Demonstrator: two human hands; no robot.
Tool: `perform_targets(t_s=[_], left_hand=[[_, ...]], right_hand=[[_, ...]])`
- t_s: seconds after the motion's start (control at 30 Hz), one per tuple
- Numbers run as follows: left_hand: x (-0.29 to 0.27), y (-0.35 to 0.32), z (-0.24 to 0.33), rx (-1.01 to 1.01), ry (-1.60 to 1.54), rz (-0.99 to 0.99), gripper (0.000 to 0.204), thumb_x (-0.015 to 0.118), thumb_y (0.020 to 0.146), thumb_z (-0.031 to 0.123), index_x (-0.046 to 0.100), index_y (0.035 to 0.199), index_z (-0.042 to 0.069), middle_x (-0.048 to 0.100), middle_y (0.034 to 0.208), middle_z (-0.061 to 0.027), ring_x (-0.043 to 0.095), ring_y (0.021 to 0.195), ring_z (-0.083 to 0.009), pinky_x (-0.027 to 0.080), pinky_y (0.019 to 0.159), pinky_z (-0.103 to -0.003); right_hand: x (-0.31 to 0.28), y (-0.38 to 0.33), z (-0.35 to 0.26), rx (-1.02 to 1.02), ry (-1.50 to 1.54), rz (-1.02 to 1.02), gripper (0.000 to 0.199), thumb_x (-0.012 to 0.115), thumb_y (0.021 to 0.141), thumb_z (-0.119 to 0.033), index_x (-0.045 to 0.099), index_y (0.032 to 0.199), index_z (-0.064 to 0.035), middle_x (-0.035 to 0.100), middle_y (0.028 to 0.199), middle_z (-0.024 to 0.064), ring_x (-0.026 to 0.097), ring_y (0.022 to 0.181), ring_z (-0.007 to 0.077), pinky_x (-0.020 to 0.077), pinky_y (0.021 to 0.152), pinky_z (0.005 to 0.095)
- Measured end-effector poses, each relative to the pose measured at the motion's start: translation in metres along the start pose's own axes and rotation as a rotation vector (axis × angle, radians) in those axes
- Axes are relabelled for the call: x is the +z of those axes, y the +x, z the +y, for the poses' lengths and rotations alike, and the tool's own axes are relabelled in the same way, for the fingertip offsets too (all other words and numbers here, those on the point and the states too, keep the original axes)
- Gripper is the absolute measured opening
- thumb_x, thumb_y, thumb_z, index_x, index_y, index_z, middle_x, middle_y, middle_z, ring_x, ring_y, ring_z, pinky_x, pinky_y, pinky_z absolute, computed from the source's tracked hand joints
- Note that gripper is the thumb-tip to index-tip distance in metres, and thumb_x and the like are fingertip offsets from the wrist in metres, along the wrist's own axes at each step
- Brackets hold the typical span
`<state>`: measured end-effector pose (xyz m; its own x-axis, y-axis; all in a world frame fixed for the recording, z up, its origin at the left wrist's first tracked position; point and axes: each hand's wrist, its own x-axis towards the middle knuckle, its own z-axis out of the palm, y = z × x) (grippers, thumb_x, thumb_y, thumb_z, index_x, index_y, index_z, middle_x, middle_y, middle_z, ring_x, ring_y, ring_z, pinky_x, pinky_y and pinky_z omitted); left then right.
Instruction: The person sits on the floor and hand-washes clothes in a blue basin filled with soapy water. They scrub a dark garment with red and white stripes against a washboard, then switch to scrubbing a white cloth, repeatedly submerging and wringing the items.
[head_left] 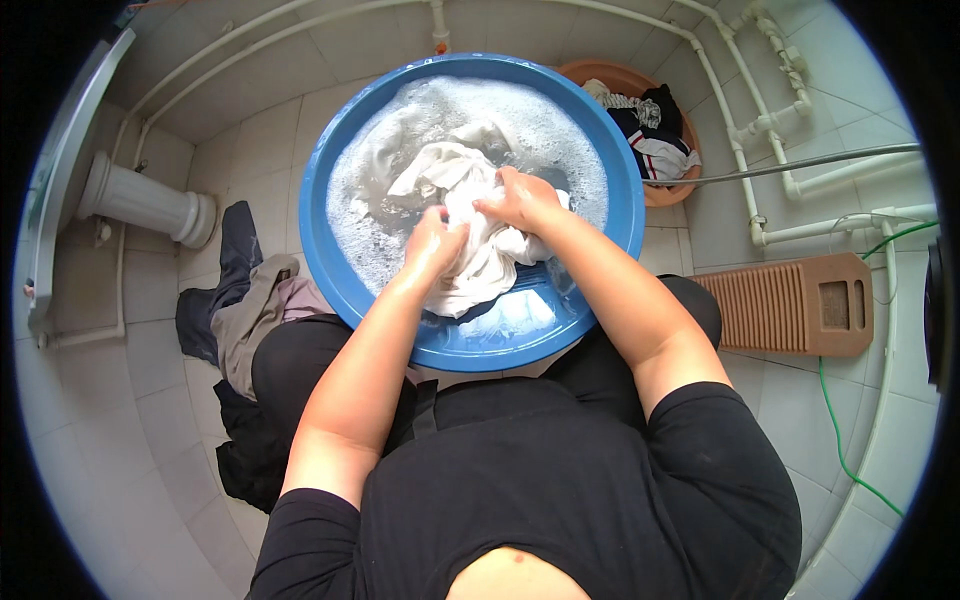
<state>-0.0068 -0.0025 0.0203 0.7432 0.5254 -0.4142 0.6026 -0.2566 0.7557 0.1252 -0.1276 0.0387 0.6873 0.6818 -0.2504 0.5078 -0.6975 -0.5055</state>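
Note:
A big round blue basin (318,255) stands between my knees, with foamy water (570,130) in it. Bunched white cloth (445,165), wet and creased, lies partly in the suds and partly against the basin's near ribbed side. My left hand (436,243) grips the cloth from the left, fingers curled into it. From the right, my right hand (522,200) pinches another part of the same cloth, close to the left one. Some dark fabric shows beneath the cloth near the ribbed part. How far the cloth reaches under the foam is hidden.
Behind the basin at right, an orange tub (690,190) holds dark and white clothes. A brown washboard (790,305) lies right of my knee, near a green cord (840,455). Dark and beige clothes (245,310) lie on the tiles at left, near a white pedestal (150,200). Pipes line the walls.

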Motion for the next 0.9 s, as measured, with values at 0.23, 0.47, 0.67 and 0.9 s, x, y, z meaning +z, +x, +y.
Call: perform_targets(t_s=[0.23,0.47,0.67,0.9], left_hand=[[-0.024,-0.030,0.035,0.136,0.022,-0.531,0.025,0.072,0.070,0.024,0.056,0.075,0.005,0.052,0.064,0.0019,0.045,0.059,-0.0063,0.036,0.051,-0.022],[-0.017,-0.020,0.021,-0.164,-0.395,-0.422,0.024,0.068,0.076,0.025,0.054,0.081,0.006,0.049,0.069,0.0017,0.043,0.058,-0.0076,0.033,0.049,-0.023],[0.011,0.024,-0.031,-0.151,-1.139,-0.230,0.033,0.056,0.086,0.028,0.050,0.106,0.003,0.055,0.099,-0.0102,0.054,0.090,-0.0196,0.047,0.076,-0.036],[0.000,0.017,-0.017,-0.092,-1.731,-0.670,0.036,0.046,0.090,0.044,0.053,0.103,0.011,0.056,0.102,-0.0132,0.055,0.089,-0.0257,0.045,0.080,-0.042]], right_hand=[[-0.014,0.009,0.007,-0.103,-0.005,-0.002,0.050,0.065,0.074,-0.040,0.059,0.109,-0.0044,0.060,0.103,0.0168,0.056,0.102,0.0288,0.0446,0.085,0.0354],[-0.006,0.003,-0.002,0.147,-0.104,-0.056,0.039,0.062,0.075,-0.032,0.061,0.106,-0.0075,0.055,0.114,0.0164,0.052,0.108,0.0303,0.0426,0.090,0.0375],[0.031,0.005,0.012,-0.224,0.052,0.252,0.038,0.061,0.070,-0.032,0.063,0.093,-0.0010,0.057,0.103,0.0199,0.054,0.099,0.0334,0.0433,0.087,0.0389],[0.021,-0.070,-0.093,-0.568,0.598,0.214,0.027,0.063,0.074,-0.023,0.055,0.091,-0.0038,0.053,0.091,0.0162,0.054,0.083,0.0354,0.0440,0.073,0.0408]])
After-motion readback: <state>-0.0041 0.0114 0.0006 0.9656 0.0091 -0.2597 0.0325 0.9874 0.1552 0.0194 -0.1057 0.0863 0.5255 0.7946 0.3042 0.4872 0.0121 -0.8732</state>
